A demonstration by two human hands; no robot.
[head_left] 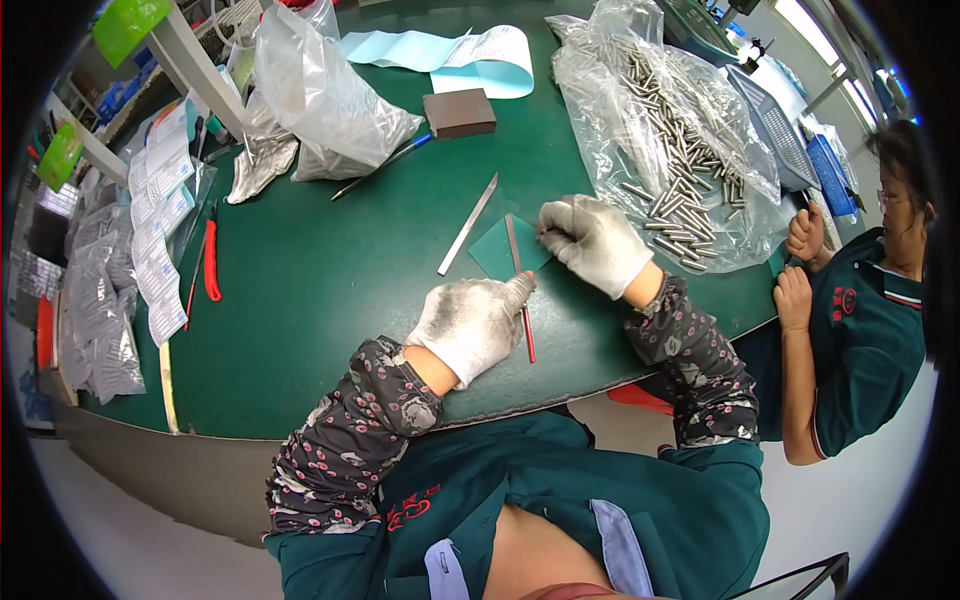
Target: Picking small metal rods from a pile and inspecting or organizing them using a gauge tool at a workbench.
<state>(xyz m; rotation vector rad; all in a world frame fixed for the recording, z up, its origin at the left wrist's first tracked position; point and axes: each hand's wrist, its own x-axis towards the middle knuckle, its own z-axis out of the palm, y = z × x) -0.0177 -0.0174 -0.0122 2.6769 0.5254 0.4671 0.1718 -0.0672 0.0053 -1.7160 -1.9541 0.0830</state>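
Note:
My left hand, in a whitish glove dirty with grey, is closed, its fingertips at the middle of a slim file with a red handle. The file's narrow metal blade lies across a small green square sheet on the table. My right hand, gloved the same way, is curled in a pinch at the sheet's right corner; whatever its fingertips hold is hidden. Left of the sheet lies a flat metal strip. To the right, many short metal pins spill from a clear plastic bag.
A brown block, a pen and a filled plastic bag lie farther back. Red-handled pliers and paper sheets are at left. Blue baskets stand at right, where a co-worker's hands rest at the table edge.

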